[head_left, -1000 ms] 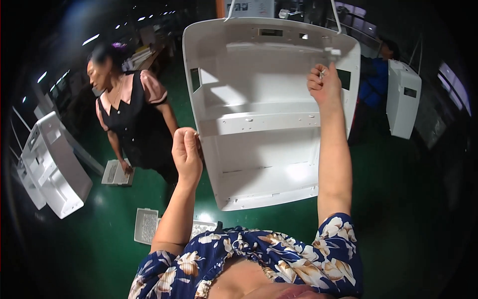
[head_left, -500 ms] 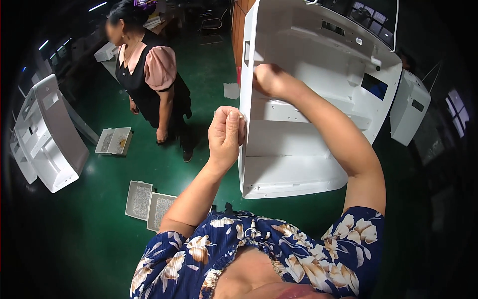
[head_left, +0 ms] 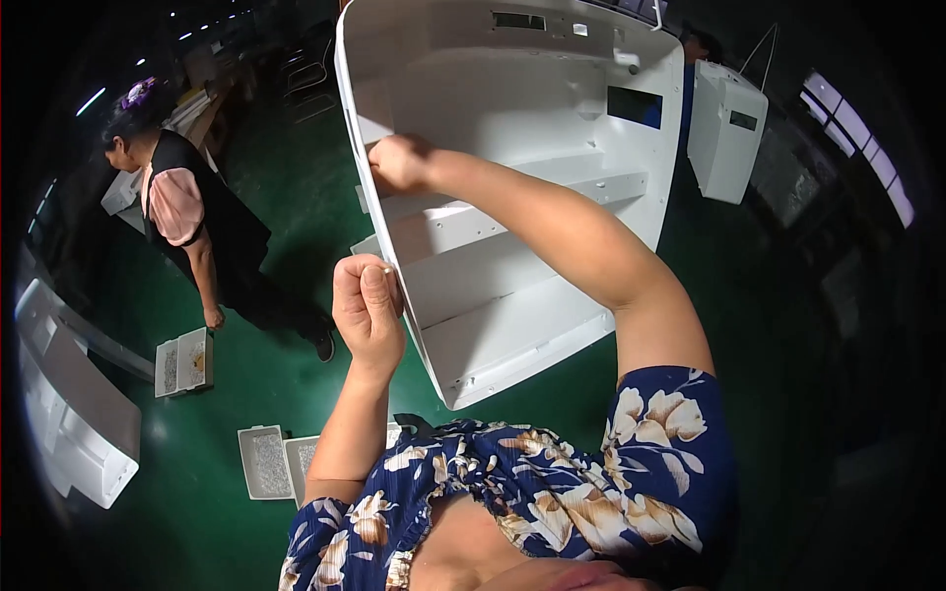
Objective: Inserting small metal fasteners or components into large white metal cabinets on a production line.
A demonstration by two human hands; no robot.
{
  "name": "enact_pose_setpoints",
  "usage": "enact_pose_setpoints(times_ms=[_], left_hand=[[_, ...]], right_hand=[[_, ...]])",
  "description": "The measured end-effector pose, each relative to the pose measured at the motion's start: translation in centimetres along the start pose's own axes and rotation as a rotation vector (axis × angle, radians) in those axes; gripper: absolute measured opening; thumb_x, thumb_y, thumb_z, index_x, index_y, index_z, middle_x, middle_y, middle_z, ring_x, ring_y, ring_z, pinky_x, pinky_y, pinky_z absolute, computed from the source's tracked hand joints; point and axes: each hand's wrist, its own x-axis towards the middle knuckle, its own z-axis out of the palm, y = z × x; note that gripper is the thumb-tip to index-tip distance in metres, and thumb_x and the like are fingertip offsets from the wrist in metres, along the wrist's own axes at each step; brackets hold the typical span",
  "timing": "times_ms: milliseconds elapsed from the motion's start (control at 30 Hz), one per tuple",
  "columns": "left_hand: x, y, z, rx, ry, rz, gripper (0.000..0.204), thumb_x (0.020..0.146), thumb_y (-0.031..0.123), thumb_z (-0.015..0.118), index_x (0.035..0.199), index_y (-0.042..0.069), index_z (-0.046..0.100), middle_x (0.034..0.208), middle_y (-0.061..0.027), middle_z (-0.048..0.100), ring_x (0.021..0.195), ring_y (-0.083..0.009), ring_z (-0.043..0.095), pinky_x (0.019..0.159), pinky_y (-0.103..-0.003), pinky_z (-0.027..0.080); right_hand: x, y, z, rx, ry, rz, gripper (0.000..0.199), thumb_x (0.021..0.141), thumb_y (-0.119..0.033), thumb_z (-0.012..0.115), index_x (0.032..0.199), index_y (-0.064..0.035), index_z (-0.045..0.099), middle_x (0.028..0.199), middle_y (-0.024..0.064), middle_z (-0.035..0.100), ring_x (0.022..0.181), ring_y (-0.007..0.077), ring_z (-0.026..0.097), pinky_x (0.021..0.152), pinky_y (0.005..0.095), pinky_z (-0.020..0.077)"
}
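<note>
A large white plastic housing (head_left: 527, 108) with an open, shelved inside stands before me. Against the outside of its left edge is my left hand (head_left: 369, 313), fingers curled in and thumb on top. A tiny pale bit shows by its thumb tip, too small to name. Reaching across into the housing, my right hand (head_left: 399, 164) is closed close to the inner face of the left wall. Its fingertips are hidden, so what they grip cannot be seen. A cross shelf (head_left: 463, 227) lies just below my right wrist.
Bins of small pale parts (head_left: 266, 463) sit on the green floor at my lower left. A co-worker (head_left: 197, 207) in pink and black stands beside another divided bin (head_left: 184, 361). Other white housings stand at far left (head_left: 79, 404) and right (head_left: 727, 133).
The view has turned, so the housing and both hands appear farther left. The co-worker's hand is now near the divided bin. My hands keep nearly the same places on the housing.
</note>
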Motion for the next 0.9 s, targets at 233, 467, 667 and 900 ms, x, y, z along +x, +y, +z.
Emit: enact_pose_setpoints(times_ms=[233,467,667,900], left_hand=[[-0.4,0.7,-2.6,-0.014,0.009,-0.019,0.016,0.091,0.019,0.040,0.081,0.006,0.042,0.055,0.0047,0.036,0.043,-0.0015,0.029,0.037,-0.016,0.023],[-3.2,-0.4,-9.5,0.172,0.261,-0.212,0.018,0.092,0.020,0.037,0.080,0.008,0.043,0.059,0.0041,0.037,0.043,-0.0006,0.028,0.035,-0.015,0.021],[-4.7,-0.9,-7.4,0.091,0.212,-0.298,0.019,0.092,0.022,0.038,0.078,0.009,0.041,0.058,0.0035,0.036,0.041,-0.0019,0.026,0.034,-0.017,0.020],[-7.1,-0.7,-3.7,-0.047,0.119,-0.267,0.017,0.092,0.021,0.037,0.080,0.009,0.040,0.056,0.0025,0.036,0.040,-0.0030,0.027,0.033,-0.018,0.020]], right_hand=[[-5.2,-1.1,-6.0,1.307,-0.161,0.465,0.012,0.078,-0.014,0.042,0.071,-0.0044,0.045,0.059,0.0015,0.041,0.042,0.0046,0.028,0.032,0.0179,0.0182],[-12.7,8.4,-12.8,1.418,0.535,0.465,0.016,0.080,-0.011,0.041,0.087,0.0000,0.051,0.056,-0.0035,0.032,0.042,0.0048,0.025,0.032,0.0171,0.0181],[-10.1,14.4,-10.6,-0.651,-0.076,0.613,0.027,0.073,-0.003,0.045,0.094,-0.0020,0.062,0.096,0.0180,0.060,0.090,0.0273,0.060,0.066,0.0405,0.0500],[-11.1,15.1,-9.9,-0.729,-0.107,0.730,0.025,0.075,-0.011,0.043,0.085,-0.0019,0.063,0.094,0.0178,0.060,0.085,0.0310,0.059,0.072,0.0377,0.0481]])
